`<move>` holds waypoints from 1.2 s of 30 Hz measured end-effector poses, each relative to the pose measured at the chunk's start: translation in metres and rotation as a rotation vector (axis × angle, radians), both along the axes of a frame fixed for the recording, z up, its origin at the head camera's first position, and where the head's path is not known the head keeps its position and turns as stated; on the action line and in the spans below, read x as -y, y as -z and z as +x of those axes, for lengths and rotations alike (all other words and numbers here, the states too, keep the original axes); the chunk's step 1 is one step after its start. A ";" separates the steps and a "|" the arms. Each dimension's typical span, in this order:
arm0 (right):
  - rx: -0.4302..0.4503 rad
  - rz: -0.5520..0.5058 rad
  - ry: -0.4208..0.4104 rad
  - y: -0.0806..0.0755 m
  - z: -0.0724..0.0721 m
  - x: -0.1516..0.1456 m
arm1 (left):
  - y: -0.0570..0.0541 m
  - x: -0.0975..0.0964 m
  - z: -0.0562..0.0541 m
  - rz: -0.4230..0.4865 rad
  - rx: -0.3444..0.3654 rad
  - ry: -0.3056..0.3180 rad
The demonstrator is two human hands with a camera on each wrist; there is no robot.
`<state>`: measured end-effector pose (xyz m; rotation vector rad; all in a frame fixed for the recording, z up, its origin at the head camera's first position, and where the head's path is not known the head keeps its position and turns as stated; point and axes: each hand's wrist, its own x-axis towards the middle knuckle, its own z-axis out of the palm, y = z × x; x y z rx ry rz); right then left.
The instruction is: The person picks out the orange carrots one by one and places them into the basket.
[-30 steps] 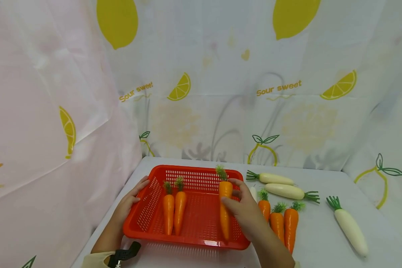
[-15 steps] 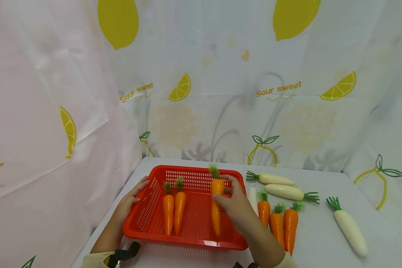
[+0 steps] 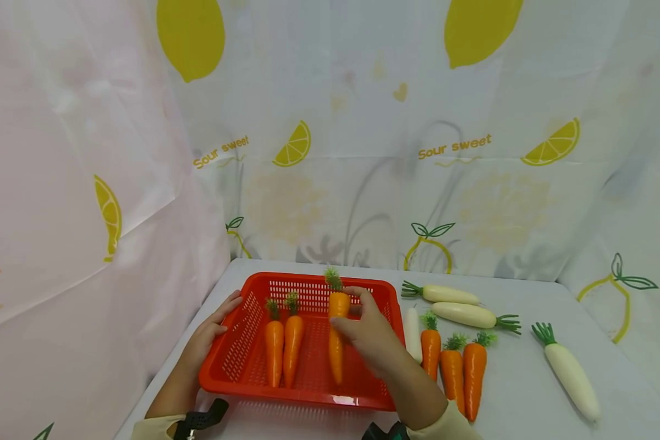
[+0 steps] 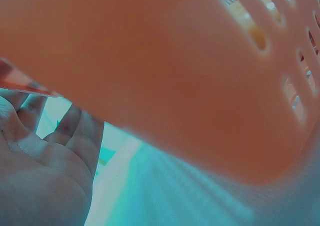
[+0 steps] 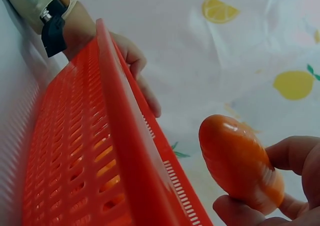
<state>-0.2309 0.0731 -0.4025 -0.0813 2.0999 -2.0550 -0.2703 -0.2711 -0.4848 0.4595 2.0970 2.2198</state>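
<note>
My right hand (image 3: 371, 336) pinches an orange carrot (image 3: 337, 354) with a leafy green top, holding it upright over the right half of a red plastic basket (image 3: 297, 399). In the right wrist view, thumb and fingers close round the thick end of this carrot (image 5: 240, 161), above the red rim. Two more carrots, one on the left (image 3: 274, 351) and one beside it (image 3: 293, 345), lie side by side inside the basket, tops toward the back. At the basket's left side my left hand (image 3: 200, 342) grips the rim; in the left wrist view the basket wall partly hides its fingers.
Right of the basket lie three carrots (image 3: 475, 379) and a white radish (image 3: 412, 333) against its side. Two radishes (image 3: 464, 313) lie behind them, and another radish (image 3: 572, 379) lies far right. A lemon-print cloth (image 3: 330, 201) hangs behind the white table (image 3: 528, 403).
My right hand has carried the carrot leftward, from the basket's right side toward its middle. The left hand stays at the rim, and the two carrots inside lie as before.
</note>
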 end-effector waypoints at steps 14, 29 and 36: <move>0.002 0.022 -0.007 -0.008 -0.004 0.017 | -0.002 -0.002 0.000 -0.006 -0.010 0.008; 0.007 0.063 -0.019 -0.016 -0.014 0.038 | 0.000 0.003 0.000 0.015 -0.051 0.039; 0.029 0.009 -0.044 -0.015 -0.019 0.045 | -0.002 0.001 0.001 0.015 -0.012 0.021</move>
